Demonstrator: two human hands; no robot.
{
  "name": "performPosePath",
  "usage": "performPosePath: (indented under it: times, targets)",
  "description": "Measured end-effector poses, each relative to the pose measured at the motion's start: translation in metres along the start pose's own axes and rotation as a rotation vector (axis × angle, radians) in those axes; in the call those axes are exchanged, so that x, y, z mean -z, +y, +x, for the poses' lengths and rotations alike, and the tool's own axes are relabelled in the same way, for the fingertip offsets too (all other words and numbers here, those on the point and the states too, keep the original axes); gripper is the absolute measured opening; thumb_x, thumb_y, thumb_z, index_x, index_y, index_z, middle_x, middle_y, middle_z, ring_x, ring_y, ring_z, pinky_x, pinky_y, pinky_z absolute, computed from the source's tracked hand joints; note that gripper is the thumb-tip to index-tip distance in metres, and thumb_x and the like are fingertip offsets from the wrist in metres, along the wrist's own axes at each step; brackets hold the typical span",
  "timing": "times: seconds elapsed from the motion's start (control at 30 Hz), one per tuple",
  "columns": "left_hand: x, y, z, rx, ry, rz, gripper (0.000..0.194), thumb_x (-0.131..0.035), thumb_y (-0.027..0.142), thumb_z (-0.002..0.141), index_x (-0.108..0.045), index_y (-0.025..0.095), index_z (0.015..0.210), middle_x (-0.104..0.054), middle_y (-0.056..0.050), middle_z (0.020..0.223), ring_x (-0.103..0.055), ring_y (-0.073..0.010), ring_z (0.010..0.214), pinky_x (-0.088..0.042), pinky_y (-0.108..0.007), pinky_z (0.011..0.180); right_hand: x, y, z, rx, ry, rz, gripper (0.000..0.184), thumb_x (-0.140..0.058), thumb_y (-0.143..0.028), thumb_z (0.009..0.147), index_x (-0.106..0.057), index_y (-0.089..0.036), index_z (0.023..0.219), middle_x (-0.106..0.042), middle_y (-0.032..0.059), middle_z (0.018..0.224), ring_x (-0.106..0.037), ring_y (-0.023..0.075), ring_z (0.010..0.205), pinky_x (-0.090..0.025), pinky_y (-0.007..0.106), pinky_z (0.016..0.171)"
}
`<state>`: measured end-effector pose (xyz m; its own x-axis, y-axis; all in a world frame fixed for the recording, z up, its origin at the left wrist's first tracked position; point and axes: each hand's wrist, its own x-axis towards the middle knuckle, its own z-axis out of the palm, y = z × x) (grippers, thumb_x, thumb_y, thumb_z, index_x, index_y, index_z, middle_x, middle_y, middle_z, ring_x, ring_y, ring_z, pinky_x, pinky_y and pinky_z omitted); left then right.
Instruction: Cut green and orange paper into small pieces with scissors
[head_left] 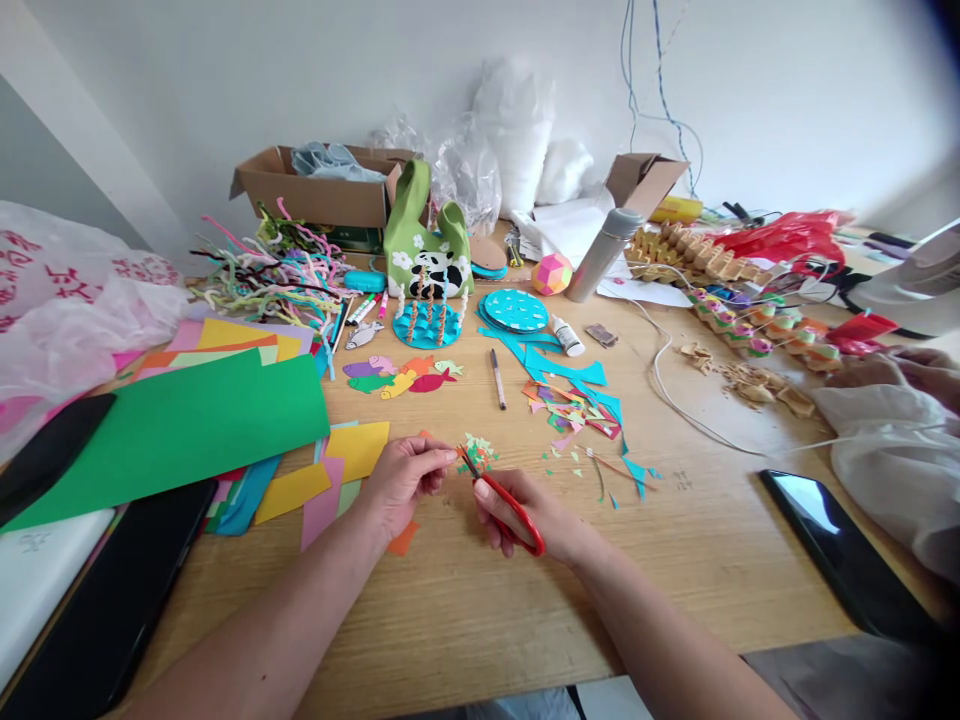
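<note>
My right hand is wrapped round the red handles of a pair of scissors, whose blades point up and left. Between the thumb and finger of my left hand is a small piece of orange paper, right at the blade tips. Just behind the blades lies a little pile of green and pale paper bits. An orange scrap rests on the table below my left wrist. Farther back are several colored paper fish and a pen.
Colored paper sheets are stacked at left. Paper scraps lie right of the pen. A phone rests at right, near another person's hands. A thermos and a green panda bag stand behind. A white cable crosses the table.
</note>
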<state>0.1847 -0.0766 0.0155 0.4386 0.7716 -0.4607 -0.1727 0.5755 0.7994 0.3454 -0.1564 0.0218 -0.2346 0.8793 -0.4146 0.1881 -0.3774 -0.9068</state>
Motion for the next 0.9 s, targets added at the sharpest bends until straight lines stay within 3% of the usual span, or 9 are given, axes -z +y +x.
performPosePath:
  times: [0.9]
  targets:
    - [0.0044, -0.0013, 0.0034, 0.005, -0.021, 0.105, 0.015, -0.077, 0.023, 0.055, -0.068, 0.014, 0.061, -0.053, 0.002, 0.051, -0.042, -0.0061, 0.046, -0.029, -0.021, 0.047, 0.0013, -0.0071, -0.0028, -0.02, 0.02, -0.049, 0.053, -0.056, -0.068, 0.076, -0.044, -0.019, 0.062, -0.05, -0.0052, 0.044, -0.044, 0.0064, 0.034, -0.032, 0.017, 0.033]
